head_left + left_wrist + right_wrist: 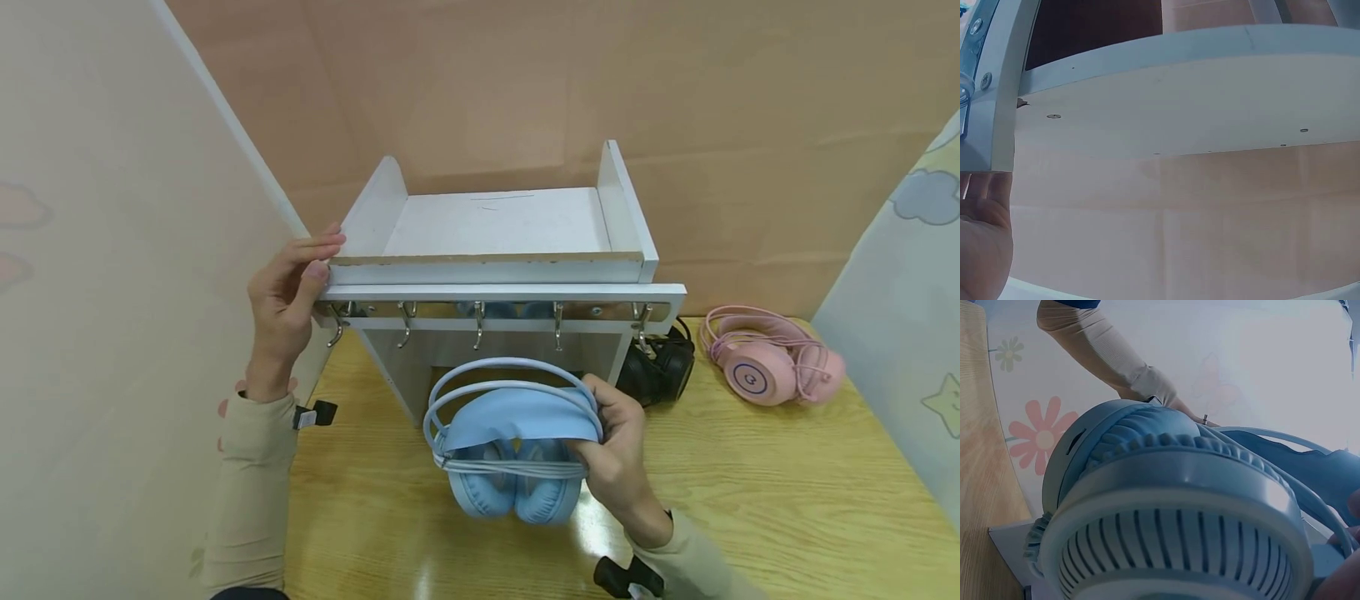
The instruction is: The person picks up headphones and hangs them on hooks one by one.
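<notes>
Gripping pale-blue over-ear headphones (517, 417), long axis near upright, cups (551, 493) down, is the right hand (621, 454); left hand (283, 304) pinches white wooden shelf (498, 223) at left corner.

Light-blue headphones (517, 417), cord (517, 468) wrapped across them, hang ear cups (480, 493) down from a person's right hand (618, 450), gripped at one side. Just beyond, a white shelf (498, 223) with five metal hooks (479, 317) stands upright, its left edge touched by the left hand (288, 302).

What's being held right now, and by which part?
The right hand holds the light-blue headphones by one side of the headband. The left hand touches the left end of the white hook shelf.
</notes>
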`<act>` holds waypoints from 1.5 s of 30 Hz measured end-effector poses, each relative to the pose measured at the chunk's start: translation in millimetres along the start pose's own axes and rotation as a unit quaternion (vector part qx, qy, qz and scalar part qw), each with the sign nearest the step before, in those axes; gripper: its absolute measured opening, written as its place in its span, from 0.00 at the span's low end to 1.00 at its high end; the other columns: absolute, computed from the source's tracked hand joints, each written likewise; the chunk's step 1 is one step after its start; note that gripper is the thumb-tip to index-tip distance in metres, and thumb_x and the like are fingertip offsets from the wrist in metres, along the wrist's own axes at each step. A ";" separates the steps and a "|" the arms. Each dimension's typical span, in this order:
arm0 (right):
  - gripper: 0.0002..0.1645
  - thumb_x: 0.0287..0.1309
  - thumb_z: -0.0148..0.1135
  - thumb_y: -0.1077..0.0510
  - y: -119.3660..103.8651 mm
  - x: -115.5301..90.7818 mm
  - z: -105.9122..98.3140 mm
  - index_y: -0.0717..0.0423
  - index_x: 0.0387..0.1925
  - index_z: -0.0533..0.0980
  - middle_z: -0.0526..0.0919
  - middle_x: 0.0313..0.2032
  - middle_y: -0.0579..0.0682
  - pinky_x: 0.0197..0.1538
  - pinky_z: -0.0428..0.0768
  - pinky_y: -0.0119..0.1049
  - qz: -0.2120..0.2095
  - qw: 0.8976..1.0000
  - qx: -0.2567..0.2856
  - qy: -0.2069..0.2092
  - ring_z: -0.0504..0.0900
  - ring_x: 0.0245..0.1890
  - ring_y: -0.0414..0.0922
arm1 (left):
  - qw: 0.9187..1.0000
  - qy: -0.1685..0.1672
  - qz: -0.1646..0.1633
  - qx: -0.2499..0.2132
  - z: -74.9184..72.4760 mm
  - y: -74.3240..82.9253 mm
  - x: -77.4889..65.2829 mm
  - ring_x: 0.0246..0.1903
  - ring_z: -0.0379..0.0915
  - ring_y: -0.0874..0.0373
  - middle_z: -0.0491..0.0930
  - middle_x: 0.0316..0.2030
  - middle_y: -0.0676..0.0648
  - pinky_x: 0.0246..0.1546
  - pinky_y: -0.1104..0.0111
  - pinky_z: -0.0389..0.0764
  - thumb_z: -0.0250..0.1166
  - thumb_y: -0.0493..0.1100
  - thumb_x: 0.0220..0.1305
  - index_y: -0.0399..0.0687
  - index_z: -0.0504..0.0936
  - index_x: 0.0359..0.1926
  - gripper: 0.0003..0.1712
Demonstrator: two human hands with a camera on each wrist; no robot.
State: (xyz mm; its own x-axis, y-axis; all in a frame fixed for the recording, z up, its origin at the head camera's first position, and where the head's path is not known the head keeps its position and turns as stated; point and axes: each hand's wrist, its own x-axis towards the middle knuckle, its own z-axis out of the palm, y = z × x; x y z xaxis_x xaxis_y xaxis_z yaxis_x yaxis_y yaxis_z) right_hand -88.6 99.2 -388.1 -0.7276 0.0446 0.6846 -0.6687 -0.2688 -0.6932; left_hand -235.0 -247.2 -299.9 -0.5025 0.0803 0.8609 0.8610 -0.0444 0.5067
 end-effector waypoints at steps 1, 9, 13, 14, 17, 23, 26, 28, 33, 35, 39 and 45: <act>0.17 0.38 0.48 0.87 0.3 -0.1 0.8 0.65 0.24 0.67 0.60 0.18 0.49 0.17 0.59 0.35 0.000 1.000 -0.002 0.001 0.63 0.17 0.40 | 1.000 -0.001 -0.001 0.000 0.0 0.3 -0.2 0.66 0.81 0.44 0.90 0.51 0.41 0.76 0.53 0.72 0.63 0.29 0.73 0.18 0.83 0.47 0.12; 0.15 0.37 0.49 0.85 2.0 -0.3 7.8 0.66 0.23 0.66 0.62 0.19 0.51 0.20 0.64 0.36 0.002 1.000 -0.016 0.012 0.66 0.20 0.40 | 1.000 -0.009 -0.013 0.008 -1.5 1.6 -1.4 0.67 0.80 0.45 0.90 0.53 0.42 0.77 0.54 0.72 0.61 0.28 0.73 0.19 0.83 0.49 0.12; 0.14 0.37 0.49 0.84 3.3 -0.2 10.8 0.66 0.23 0.66 0.62 0.19 0.51 0.20 0.65 0.35 0.008 1.000 -0.013 0.015 0.66 0.21 0.40 | 1.000 -0.010 -0.015 0.004 -1.5 2.1 -0.7 0.67 0.80 0.45 0.90 0.53 0.42 0.77 0.54 0.71 0.61 0.27 0.73 0.18 0.83 0.48 0.11; 0.14 0.37 0.49 0.84 3.7 -0.3 11.6 0.66 0.23 0.66 0.63 0.19 0.51 0.21 0.66 0.34 0.011 1.000 -0.013 0.015 0.67 0.21 0.40 | 1.000 -0.009 -0.015 0.006 -1.5 2.4 -0.5 0.67 0.80 0.45 0.90 0.53 0.42 0.78 0.54 0.71 0.61 0.27 0.73 0.18 0.83 0.48 0.11; 0.14 0.37 0.50 0.84 4.1 -0.8 14.6 0.66 0.23 0.66 0.65 0.20 0.49 0.23 0.69 0.33 0.025 0.999 -0.015 0.014 0.68 0.22 0.39 | 1.000 -0.006 -0.013 0.012 -1.7 3.5 0.0 0.67 0.81 0.46 0.90 0.53 0.43 0.77 0.56 0.72 0.60 0.26 0.72 0.18 0.83 0.48 0.11; 0.14 0.37 0.50 0.83 5.2 -1.9 20.0 0.65 0.23 0.66 0.65 0.21 0.50 0.23 0.70 0.32 0.031 0.999 -0.022 0.015 0.69 0.23 0.38 | 1.000 -0.006 -0.014 0.016 -1.5 4.0 0.5 0.67 0.81 0.47 0.90 0.53 0.43 0.77 0.57 0.73 0.59 0.26 0.72 0.18 0.83 0.49 0.11; 0.14 0.38 0.51 0.83 5.6 -1.8 21.7 0.65 0.23 0.66 0.64 0.20 0.52 0.24 0.70 0.32 0.032 0.999 -0.023 0.014 0.69 0.23 0.38 | 1.000 -0.008 -0.014 0.015 -1.0 3.4 0.6 0.67 0.81 0.47 0.90 0.53 0.43 0.77 0.56 0.72 0.60 0.28 0.73 0.18 0.83 0.49 0.12; 0.14 0.38 0.51 0.83 5.5 -1.4 23.1 0.65 0.23 0.66 0.64 0.21 0.52 0.24 0.70 0.32 0.033 0.999 -0.027 0.013 0.69 0.23 0.38 | 1.000 -0.007 -0.012 0.017 -0.6 3.2 0.5 0.67 0.81 0.46 0.90 0.53 0.43 0.77 0.55 0.71 0.61 0.29 0.73 0.18 0.83 0.48 0.12; 0.14 0.40 0.53 0.82 5.6 1.8 28.7 0.64 0.23 0.66 0.63 0.21 0.54 0.25 0.70 0.32 0.035 0.999 -0.029 0.008 0.69 0.24 0.38 | 1.000 -0.003 -0.003 0.021 -0.1 2.7 -0.2 0.67 0.81 0.46 0.90 0.53 0.43 0.77 0.56 0.72 0.60 0.28 0.73 0.18 0.82 0.48 0.12; 0.14 0.41 0.54 0.82 6.0 3.1 30.9 0.64 0.23 0.65 0.63 0.21 0.54 0.26 0.71 0.32 0.034 0.999 -0.026 0.009 0.69 0.24 0.37 | 1.000 -0.002 -0.001 0.021 0.3 2.6 -0.7 0.67 0.81 0.46 0.90 0.53 0.43 0.77 0.56 0.72 0.59 0.27 0.73 0.18 0.82 0.48 0.12; 0.13 0.42 0.55 0.82 7.0 4.4 34.9 0.65 0.23 0.66 0.64 0.21 0.53 0.25 0.71 0.31 0.033 0.999 -0.018 0.018 0.70 0.25 0.35 | 1.000 -0.001 -0.003 0.020 0.9 2.7 -0.8 0.67 0.81 0.46 0.90 0.54 0.43 0.77 0.56 0.72 0.58 0.26 0.72 0.18 0.82 0.48 0.11; 0.11 0.43 0.54 0.82 6.4 3.3 41.4 0.67 0.23 0.67 0.62 0.20 0.54 0.23 0.68 0.33 0.042 0.999 0.007 0.027 0.68 0.22 0.38 | 1.000 0.000 -0.004 0.019 1.1 1.9 -0.9 0.67 0.81 0.46 0.90 0.53 0.42 0.77 0.55 0.71 0.58 0.26 0.72 0.18 0.82 0.48 0.11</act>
State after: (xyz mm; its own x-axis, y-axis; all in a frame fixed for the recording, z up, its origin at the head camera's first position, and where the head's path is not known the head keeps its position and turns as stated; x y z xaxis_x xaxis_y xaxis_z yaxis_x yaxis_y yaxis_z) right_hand -88.9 57.8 -381.0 -0.7888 0.0732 0.6102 -0.6027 -0.2867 -0.7447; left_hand -232.8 -246.3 -299.8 -0.5098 0.0810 0.8565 0.8591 -0.0051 0.5118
